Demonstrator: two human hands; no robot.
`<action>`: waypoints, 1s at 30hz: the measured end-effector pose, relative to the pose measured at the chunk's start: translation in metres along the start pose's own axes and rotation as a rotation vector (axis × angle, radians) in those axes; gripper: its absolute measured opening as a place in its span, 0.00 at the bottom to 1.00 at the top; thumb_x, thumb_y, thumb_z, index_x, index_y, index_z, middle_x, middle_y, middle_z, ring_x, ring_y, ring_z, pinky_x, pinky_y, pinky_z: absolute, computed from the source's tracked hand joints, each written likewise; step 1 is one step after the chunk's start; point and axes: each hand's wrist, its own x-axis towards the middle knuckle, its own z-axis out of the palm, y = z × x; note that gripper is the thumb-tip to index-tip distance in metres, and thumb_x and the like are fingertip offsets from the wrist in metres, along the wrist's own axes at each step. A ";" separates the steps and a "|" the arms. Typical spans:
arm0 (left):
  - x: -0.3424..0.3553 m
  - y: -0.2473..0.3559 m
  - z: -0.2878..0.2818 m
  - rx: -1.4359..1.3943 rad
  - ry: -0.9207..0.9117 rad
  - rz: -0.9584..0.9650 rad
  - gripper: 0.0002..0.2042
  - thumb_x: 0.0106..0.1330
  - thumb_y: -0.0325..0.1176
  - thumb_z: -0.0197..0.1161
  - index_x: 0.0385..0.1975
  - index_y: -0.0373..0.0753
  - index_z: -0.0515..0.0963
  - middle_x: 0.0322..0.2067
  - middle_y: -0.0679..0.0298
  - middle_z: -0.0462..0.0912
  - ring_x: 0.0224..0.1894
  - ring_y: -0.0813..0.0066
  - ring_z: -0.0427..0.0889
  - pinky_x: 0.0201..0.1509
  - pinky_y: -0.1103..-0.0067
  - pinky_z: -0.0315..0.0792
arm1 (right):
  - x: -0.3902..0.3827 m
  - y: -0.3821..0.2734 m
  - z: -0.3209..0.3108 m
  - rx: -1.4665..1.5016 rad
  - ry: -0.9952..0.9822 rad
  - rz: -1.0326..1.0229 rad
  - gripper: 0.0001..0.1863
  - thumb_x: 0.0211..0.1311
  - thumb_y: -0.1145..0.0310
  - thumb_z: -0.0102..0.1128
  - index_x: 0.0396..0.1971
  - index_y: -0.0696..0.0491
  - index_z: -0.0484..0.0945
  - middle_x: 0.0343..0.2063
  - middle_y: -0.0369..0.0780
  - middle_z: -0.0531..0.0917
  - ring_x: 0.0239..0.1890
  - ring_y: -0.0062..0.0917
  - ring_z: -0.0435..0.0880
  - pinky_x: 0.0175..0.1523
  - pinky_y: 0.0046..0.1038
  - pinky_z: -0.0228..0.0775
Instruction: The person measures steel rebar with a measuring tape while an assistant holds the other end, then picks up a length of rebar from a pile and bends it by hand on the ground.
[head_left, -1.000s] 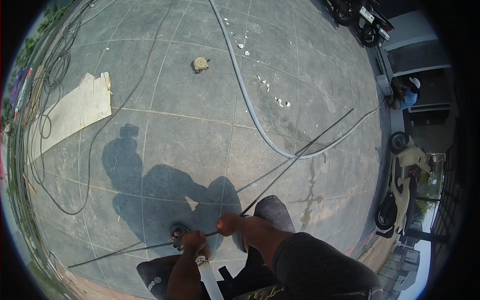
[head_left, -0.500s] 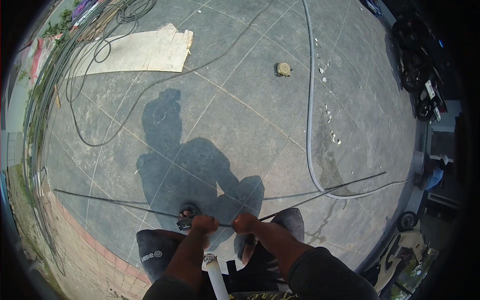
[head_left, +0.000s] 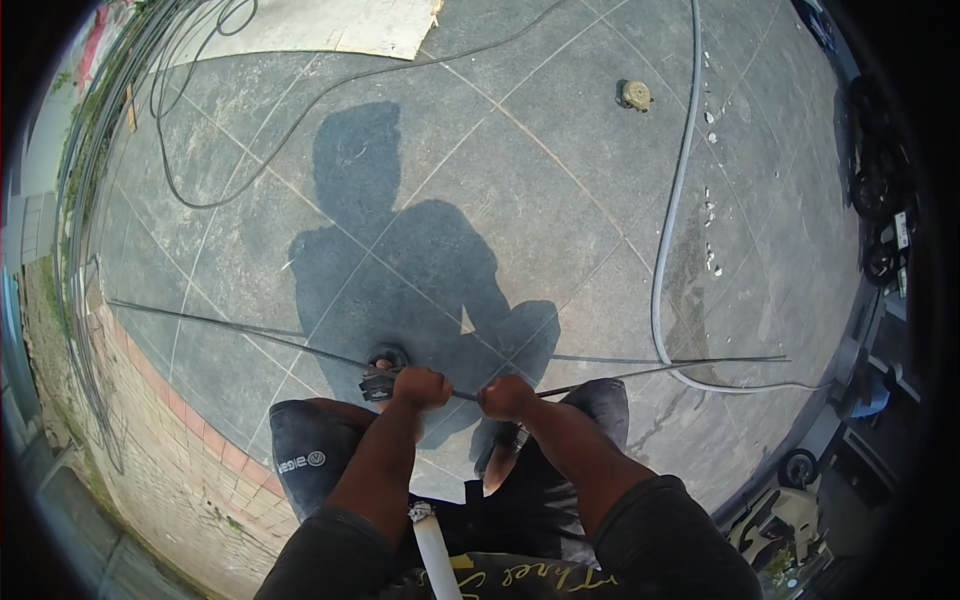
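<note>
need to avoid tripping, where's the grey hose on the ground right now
In the head view, the grey hose runs down the paved ground on the person's right, past the small round object, then curves right beyond the right hand.

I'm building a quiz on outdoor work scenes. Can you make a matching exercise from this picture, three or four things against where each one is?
Things:
1. thin metal rod
2. grey hose
3. flat board
4. small round object

Places:
A. lying alone on the paving near the top right
B. gripped in both fists, left hand and right hand
C. at the top edge of the picture, on the paving
D. curving down the right side of the paving

Pairs: 1-B, 2-D, 3-C, 4-A
</note>
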 end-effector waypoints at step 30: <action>0.030 -0.022 0.021 0.001 0.060 -0.015 0.18 0.56 0.44 0.45 0.22 0.42 0.81 0.23 0.55 0.82 0.27 0.55 0.82 0.36 0.63 0.74 | 0.033 0.014 0.003 -0.008 -0.043 -0.078 0.23 0.63 0.58 0.39 0.21 0.55 0.81 0.22 0.48 0.81 0.28 0.44 0.81 0.41 0.41 0.73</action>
